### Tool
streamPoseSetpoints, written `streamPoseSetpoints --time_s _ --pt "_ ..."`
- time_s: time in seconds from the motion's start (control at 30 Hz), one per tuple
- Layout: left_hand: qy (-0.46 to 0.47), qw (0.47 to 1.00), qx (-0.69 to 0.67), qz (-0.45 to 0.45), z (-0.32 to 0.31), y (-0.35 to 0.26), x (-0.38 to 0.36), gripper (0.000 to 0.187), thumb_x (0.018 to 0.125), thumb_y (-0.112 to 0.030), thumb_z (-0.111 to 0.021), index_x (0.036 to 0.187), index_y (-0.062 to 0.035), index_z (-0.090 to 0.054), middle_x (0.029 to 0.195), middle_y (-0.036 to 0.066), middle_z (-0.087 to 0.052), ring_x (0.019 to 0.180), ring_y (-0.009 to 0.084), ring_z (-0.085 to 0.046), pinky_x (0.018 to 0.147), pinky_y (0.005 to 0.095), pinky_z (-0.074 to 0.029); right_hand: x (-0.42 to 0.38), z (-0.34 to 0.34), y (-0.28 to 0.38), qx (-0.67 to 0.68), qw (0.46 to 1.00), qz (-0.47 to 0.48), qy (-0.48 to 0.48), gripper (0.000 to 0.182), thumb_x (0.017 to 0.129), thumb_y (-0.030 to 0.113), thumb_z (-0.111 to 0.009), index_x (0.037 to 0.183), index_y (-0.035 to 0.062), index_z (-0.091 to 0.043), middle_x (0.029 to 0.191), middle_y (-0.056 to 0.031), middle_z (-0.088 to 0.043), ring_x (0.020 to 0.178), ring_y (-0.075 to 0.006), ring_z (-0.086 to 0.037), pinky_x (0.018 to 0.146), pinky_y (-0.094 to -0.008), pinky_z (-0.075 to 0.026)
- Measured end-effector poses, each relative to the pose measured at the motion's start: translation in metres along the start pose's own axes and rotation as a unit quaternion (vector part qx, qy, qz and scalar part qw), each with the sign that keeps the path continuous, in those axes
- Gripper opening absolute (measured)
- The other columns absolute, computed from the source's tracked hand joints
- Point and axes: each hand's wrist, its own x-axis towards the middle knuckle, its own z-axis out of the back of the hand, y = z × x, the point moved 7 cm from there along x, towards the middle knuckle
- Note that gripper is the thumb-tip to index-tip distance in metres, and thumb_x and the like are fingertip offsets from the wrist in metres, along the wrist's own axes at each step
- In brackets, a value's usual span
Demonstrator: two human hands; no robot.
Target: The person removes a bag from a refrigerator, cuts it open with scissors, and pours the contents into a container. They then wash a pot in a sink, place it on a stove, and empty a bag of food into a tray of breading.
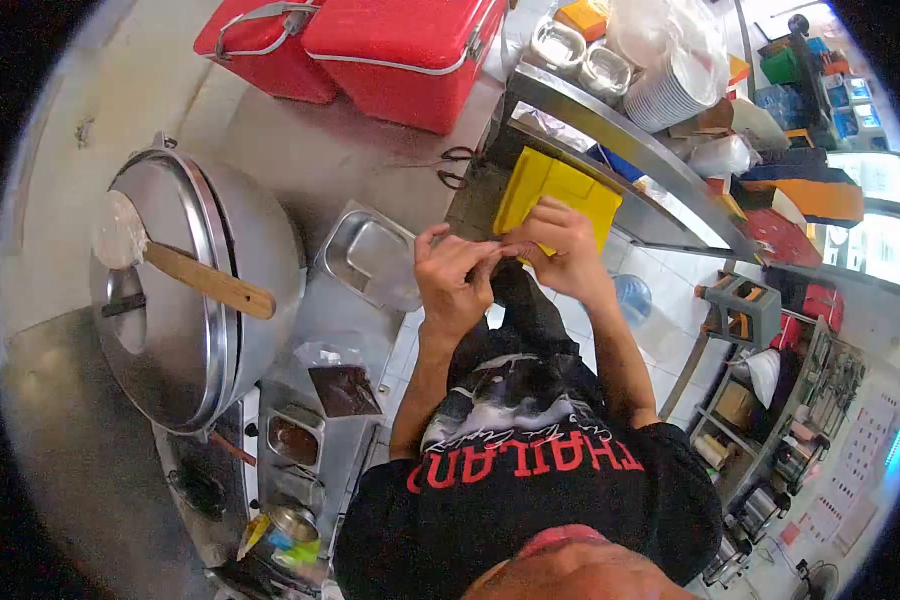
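My left hand [457,277] and my right hand [562,243] meet in front of my body, with the fingertips of both pinched together. Whatever lies between the fingers, if anything, is too small to make out. Just behind my right hand is a yellow bin lid [550,190], partly covered by the fingers. To the left of my left hand, a rectangular steel pan [365,250] rests on the counter. Scissors with dark handles [455,168] lie farther up on the steel surface.
At left stands a large lidded metal pot [270,230], a wooden-handled paddle [210,280] across its lid. Red cooler boxes [400,60] sit at the back. Stacked plastic cups [675,90] stand on the upper right shelf. A grey stool [740,310] is on the floor.
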Motion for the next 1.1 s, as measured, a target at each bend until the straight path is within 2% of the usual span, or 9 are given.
streamPoseSetpoints --time_s 0.03,0.1,0.2,0.4,0.57,0.7,0.8,1.07,1.1 --pt "0.005 1.0 -0.002 0.005 0.002 0.001 -0.002 0.003 0.077 -0.008 -0.07 0.08 -0.0068 -0.069 0.074 0.006 -0.067 0.067 0.0202 -0.061 0.09 0.0399 -0.042 -0.001 -0.004 0.001 -0.01 1.0 0.009 0.002 0.014 0.063 -0.001 -0.067 0.074 0.004 -0.06 0.066 -0.0089 -0.052 0.067 -0.0305 -0.052 0.058 -0.0391 -0.043" --pt "-0.001 0.999 -0.025 0.02 0.01 0.004 -0.01 0.005 0.076 -0.008 -0.069 0.082 -0.0073 -0.068 0.073 0.005 -0.066 0.068 0.0213 -0.061 0.089 0.0399 -0.041 -0.003 -0.014 0.0 -0.034 0.999 0.037 0.012 0.018 0.057 -0.002 -0.066 0.072 0.005 -0.059 0.064 -0.0076 -0.045 0.063 -0.03 -0.047 0.053 -0.0394 -0.041" --pt "-0.02 0.999 -0.004 0.04 0.017 0.015 -0.023 0.006 0.076 -0.007 -0.068 0.082 -0.0069 -0.067 0.072 0.005 -0.065 0.068 0.0228 -0.06 0.088 0.0408 -0.042 0.004 -0.032 0.013 -0.035 0.997 0.058 0.029 0.022 0.055 -0.006 -0.063 0.074 0.0046 -0.061 0.064 -0.0082 -0.044 0.061 -0.0281 -0.046 0.052 -0.0376 -0.038" --pt "-0.063 0.994 0.079 0.047 0.028 0.021 -0.029 0.007 0.075 -0.002 -0.065 0.081 -0.0064 -0.065 0.072 0.006 -0.062 0.07 0.0261 -0.059 0.086 0.042 -0.043 0.009 -0.052 0.013 -0.038 0.993 0.082 0.078 0.025 0.053 0.002 -0.064 0.077 0.0069 -0.057 0.07 -0.007 -0.046 0.069 -0.0294 -0.049 0.056 -0.0405 -0.043" --pt "-0.085 0.992 0.06 0.067 0.04 0.031 -0.032 0.004 0.076 -0.002 -0.064 0.077 -0.0054 -0.062 0.075 0.01 -0.062 0.076 0.0299 -0.061 0.091 0.0436 -0.045 0.026 -0.061 0.016 0.006 0.995 0.066 0.072 0.019 0.062 0.001 -0.069 0.078 0.0055 -0.059 0.07 -0.009 -0.049 0.07 -0.03 -0.05 0.057 -0.0393 -0.042" --pt "-0.117 0.989 0.079 0.054 0.05 0.019 -0.017 0.01 0.07 0.002 -0.063 0.075 -0.0063 -0.063 0.069 0.007 -0.061 0.069 0.0266 -0.059 0.086 0.0395 -0.045 0.033 -0.059 0.012 0.045 0.992 0.062 0.097 0.016 0.067 0.002 -0.072 0.077 0.0041 -0.06 0.071 -0.0101 -0.051 0.07 -0.0304 -0.05 0.059 -0.0393 -0.042" --pt "-0.126 0.987 0.081 0.05 0.049 0.017 -0.011 0.01 0.07 0.003 -0.064 0.074 -0.0062 -0.063 0.069 0.007 -0.061 0.068 0.0263 -0.059 0.086 0.0396 -0.045 0.033 -0.06 0.003 0.037 0.99 0.08 0.115 0.016 0.066 0.003 -0.073 0.078 0.0035 -0.062 0.072 -0.0101 -0.053 0.071 -0.03 -0.051 0.059 -0.0387 -0.042" --pt "-0.149 0.984 0.058 0.075 0.057 0.02 -0.015 0.01 0.072 -0.002 -0.072 0.08 -0.005 -0.066 0.075 0.008 -0.066 0.072 0.0262 -0.062 0.082 0.0383 -0.047 0.049 -0.05 -0.002 0.157 0.978 0.067 0.119 0.011 0.064 0.001 -0.071 0.072 0.0028 -0.063 0.064 -0.0107 -0.05 0.063 -0.0309 -0.053 0.056 -0.0396 -0.043" --pt "-0.139 0.984 0.036 0.106 0.056 0.021 -0.014 0.01 0.072 -0.002 -0.072 0.08 -0.0043 -0.066 0.075 0.008 -0.066 0.072 0.0264 -0.062 0.08 0.0377 -0.047 0.05 -0.05 -0.002 0.153 0.976 0.078 0.134 0.013 0.063 0.001 -0.072 0.073 0.0028 -0.064 0.065 -0.0111 -0.051 0.064 -0.0309 -0.054 0.056 -0.039 -0.044"
